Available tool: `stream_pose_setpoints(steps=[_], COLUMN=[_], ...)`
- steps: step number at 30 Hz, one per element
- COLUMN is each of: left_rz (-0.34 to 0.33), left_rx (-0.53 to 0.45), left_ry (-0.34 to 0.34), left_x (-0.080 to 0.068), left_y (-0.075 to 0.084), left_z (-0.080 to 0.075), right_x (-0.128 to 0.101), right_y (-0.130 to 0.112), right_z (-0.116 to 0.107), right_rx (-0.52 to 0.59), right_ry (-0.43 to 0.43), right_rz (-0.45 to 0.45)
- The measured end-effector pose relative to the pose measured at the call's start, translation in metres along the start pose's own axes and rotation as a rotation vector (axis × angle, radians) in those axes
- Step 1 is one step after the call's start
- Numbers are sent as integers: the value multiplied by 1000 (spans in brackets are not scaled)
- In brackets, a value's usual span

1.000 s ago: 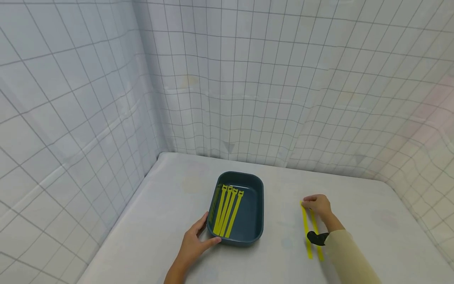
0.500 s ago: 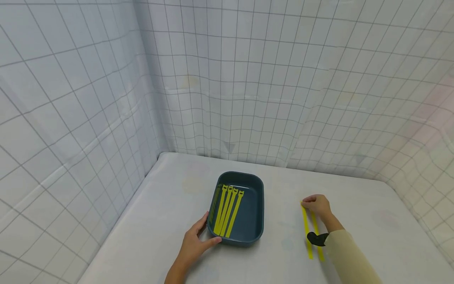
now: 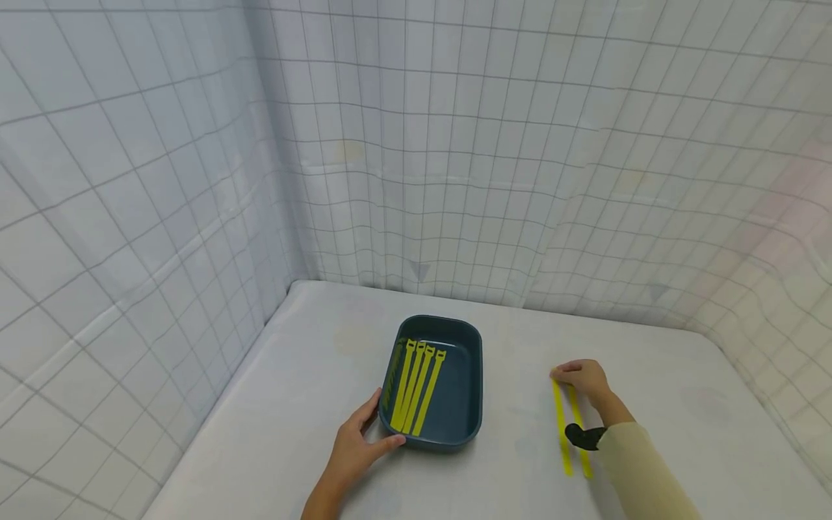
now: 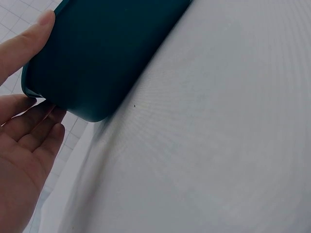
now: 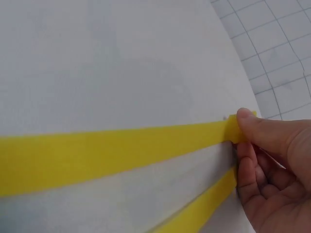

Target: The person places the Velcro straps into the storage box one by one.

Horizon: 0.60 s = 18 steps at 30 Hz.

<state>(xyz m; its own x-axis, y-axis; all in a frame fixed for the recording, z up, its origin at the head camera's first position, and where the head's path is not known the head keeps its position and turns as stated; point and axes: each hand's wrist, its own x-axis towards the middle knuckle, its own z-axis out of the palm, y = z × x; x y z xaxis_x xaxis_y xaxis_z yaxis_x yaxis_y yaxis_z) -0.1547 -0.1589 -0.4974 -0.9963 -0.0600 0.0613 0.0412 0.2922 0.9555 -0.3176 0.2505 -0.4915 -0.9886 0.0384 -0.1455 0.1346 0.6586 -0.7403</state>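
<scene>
**Two hands, a tray and yellow straps**

The left hand (image 3: 354, 449) grips the near left corner of a dark teal tray (image 3: 469, 404), smooth, rectangular with rounded corners, thumb on the rim and fingers under it. Four flat yellow straps (image 3: 416, 385) lie side by side inside, just beyond that hand. The right hand (image 3: 583, 378) pinches the far end of one of two long, thin yellow strips (image 3: 562, 433) lying flat and parallel on the white table (image 3: 312, 375), long axis running from the fingertips back toward the sleeve (image 3: 640, 473). Grid-patterned cloth walls (image 3: 455, 144) enclose the table.
</scene>
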Motion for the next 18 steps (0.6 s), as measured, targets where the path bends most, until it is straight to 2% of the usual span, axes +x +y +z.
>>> stream_pose_setpoints(steps=[8, 18], left_rz=[2, 3], left_rx=[-3, 3], left_ry=[2, 3], left_x=[0, 0], left_y=[0, 0], left_z=[-1, 0], right_x=[3, 1], right_y=[3, 5], right_z=[6, 6], right_rx=[37, 141], right_ry=[32, 34], right_rz=[29, 43])
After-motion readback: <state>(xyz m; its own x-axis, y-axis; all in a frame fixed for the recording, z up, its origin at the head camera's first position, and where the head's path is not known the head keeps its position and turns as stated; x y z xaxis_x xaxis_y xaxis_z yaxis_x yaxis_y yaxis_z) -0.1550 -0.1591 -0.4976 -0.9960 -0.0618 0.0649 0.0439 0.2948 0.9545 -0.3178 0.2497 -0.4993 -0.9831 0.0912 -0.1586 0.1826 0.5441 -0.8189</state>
